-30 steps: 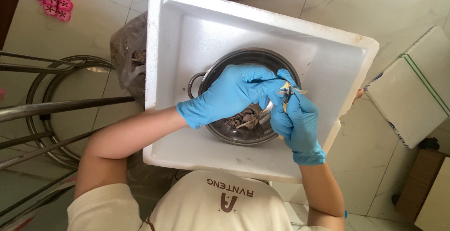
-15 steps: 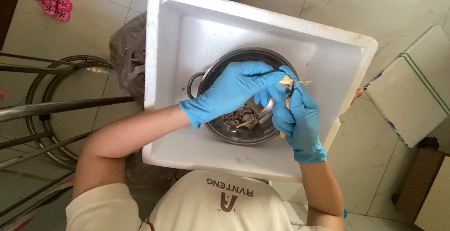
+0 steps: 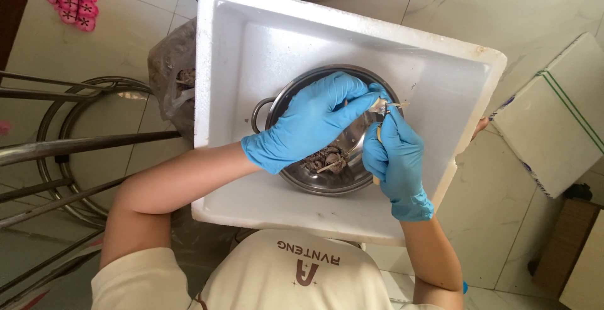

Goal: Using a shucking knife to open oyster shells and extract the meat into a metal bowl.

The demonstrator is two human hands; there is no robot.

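Over a steel pot [image 3: 296, 181] holding dark scraps, the left hand [image 3: 308, 124] and right hand [image 3: 393, 159], both in blue gloves, pinch a small pale piece [image 3: 380, 105] between their fingertips, above the pot's far rim. The pot sits inside a white foam box [image 3: 264, 39], with bare white floor beyond it up to the box's far wall. Past the box's left edge lie a dark bag [image 3: 170, 77] and a metal stool [image 3: 69, 140] on the tiled floor.

Single head view, straight down, close
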